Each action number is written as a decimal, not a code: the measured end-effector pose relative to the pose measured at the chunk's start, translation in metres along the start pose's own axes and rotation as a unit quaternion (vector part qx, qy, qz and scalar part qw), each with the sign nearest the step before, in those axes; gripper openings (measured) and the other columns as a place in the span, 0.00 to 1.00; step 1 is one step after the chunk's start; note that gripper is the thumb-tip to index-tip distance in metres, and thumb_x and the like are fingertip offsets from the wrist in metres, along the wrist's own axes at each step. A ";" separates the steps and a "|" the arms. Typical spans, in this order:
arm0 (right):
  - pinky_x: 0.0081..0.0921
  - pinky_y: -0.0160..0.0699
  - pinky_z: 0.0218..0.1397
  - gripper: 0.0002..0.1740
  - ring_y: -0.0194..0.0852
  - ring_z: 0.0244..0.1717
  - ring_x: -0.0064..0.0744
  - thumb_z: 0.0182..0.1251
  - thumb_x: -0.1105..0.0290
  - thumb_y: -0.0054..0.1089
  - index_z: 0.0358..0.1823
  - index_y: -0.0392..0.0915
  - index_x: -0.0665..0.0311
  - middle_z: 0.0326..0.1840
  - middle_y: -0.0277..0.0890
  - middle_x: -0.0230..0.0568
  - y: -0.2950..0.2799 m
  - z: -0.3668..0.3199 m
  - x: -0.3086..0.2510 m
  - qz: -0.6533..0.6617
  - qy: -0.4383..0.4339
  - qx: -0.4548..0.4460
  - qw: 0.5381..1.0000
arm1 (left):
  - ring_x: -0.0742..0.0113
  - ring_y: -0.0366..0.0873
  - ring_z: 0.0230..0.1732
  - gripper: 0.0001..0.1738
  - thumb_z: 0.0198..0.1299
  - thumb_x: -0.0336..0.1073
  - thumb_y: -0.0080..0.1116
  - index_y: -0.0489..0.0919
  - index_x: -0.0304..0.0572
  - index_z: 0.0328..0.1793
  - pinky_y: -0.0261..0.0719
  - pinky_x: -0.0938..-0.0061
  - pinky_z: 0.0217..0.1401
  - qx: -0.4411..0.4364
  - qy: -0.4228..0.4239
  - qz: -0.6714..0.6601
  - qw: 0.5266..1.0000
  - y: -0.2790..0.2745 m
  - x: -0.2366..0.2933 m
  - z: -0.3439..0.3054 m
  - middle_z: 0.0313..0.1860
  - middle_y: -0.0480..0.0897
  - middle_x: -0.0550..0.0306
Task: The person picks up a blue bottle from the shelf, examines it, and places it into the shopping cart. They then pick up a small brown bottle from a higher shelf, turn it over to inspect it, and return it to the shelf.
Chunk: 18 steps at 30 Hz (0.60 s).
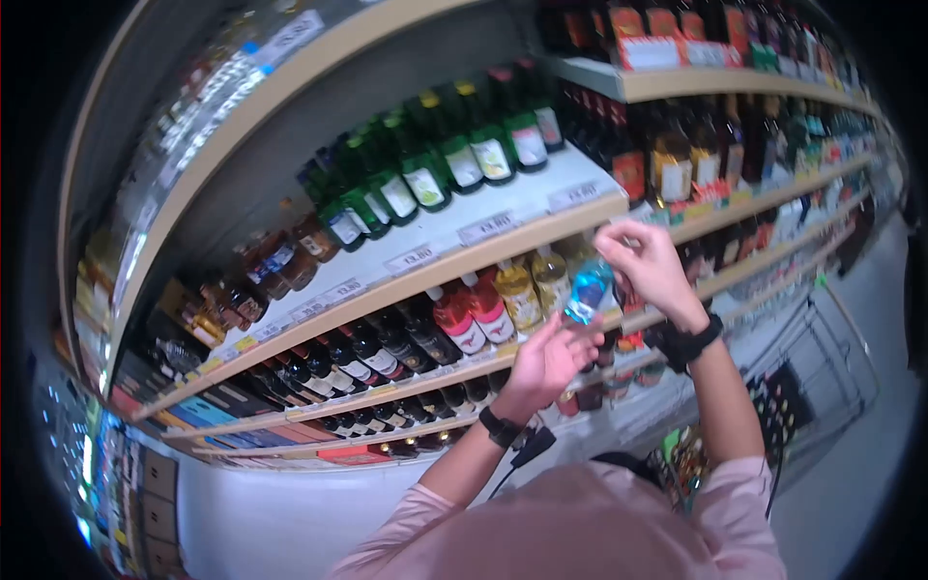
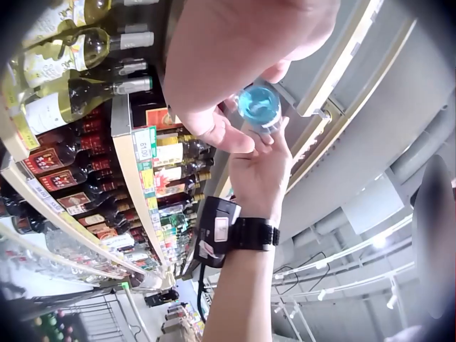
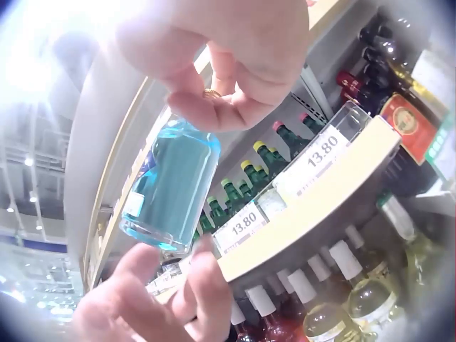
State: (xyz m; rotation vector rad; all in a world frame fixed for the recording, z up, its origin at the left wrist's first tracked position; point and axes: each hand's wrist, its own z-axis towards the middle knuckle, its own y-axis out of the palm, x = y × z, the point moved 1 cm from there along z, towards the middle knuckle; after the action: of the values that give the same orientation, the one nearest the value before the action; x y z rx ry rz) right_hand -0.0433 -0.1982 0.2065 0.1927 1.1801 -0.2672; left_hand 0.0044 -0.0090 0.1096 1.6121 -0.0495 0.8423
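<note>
A small bottle of blue liquid (image 1: 589,290) hangs tilted in front of the shelves, cap end up. My right hand (image 1: 650,266) pinches its top, and in the right wrist view the curled fingers of that hand (image 3: 228,71) cover the cap of the bottle (image 3: 174,185). Palm up, my left hand (image 1: 553,365) is below the base with its fingers spread; in the right wrist view its fingertips are at or close under the base, contact unclear. From the left wrist view the bottle's round base (image 2: 259,105) shows between both hands.
Green bottles (image 1: 423,184) stand on the shelf ahead, above pink and yellow bottles (image 1: 471,314) and dark wine bottles. A price-tagged shelf edge (image 1: 416,259) runs just behind the hands. At the lower right is a wire cart (image 1: 822,387) containing items.
</note>
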 end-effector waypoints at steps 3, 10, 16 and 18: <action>0.14 0.64 0.22 0.11 0.66 0.22 0.10 0.68 0.66 0.64 0.40 0.81 0.69 0.26 0.75 0.26 -0.003 -0.008 0.007 -0.006 0.023 0.020 1.000 | 0.57 0.78 0.52 0.21 0.76 0.44 0.42 0.68 0.38 0.66 0.81 0.66 0.56 0.035 0.015 0.016 0.999 0.002 -0.008 0.008 0.63 0.74 0.42; 0.16 0.68 0.28 0.15 0.68 0.26 0.12 0.70 0.66 0.61 0.49 0.82 0.71 0.30 0.78 0.28 -0.024 -0.017 0.021 0.033 0.020 -0.033 0.999 | 0.67 0.78 0.44 0.20 0.73 0.39 0.49 0.69 0.39 0.66 0.80 0.73 0.49 0.067 0.041 0.076 0.994 0.005 -0.022 0.009 0.60 0.77 0.47; 0.17 0.71 0.32 0.13 0.72 0.30 0.15 0.70 0.65 0.61 0.44 0.82 0.70 0.31 0.79 0.28 -0.029 -0.022 0.023 -0.008 0.047 -0.011 0.999 | 0.69 0.77 0.43 0.20 0.72 0.41 0.50 0.69 0.41 0.66 0.78 0.74 0.44 0.017 0.002 0.047 0.999 0.001 -0.026 0.007 0.58 0.77 0.48; 0.16 0.71 0.31 0.14 0.72 0.28 0.13 0.68 0.64 0.63 0.43 0.82 0.70 0.30 0.80 0.29 -0.027 -0.022 0.028 -0.066 0.018 0.041 0.997 | 0.65 0.79 0.48 0.19 0.74 0.42 0.48 0.69 0.40 0.65 0.79 0.71 0.51 0.051 0.043 0.091 0.994 0.018 -0.026 0.005 0.56 0.78 0.48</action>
State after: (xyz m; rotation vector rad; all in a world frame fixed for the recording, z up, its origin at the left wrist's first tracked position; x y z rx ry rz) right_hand -0.0604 -0.2205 0.1718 0.1922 1.2197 -0.4299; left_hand -0.0211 -0.0286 0.1104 1.6822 -0.0952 1.0679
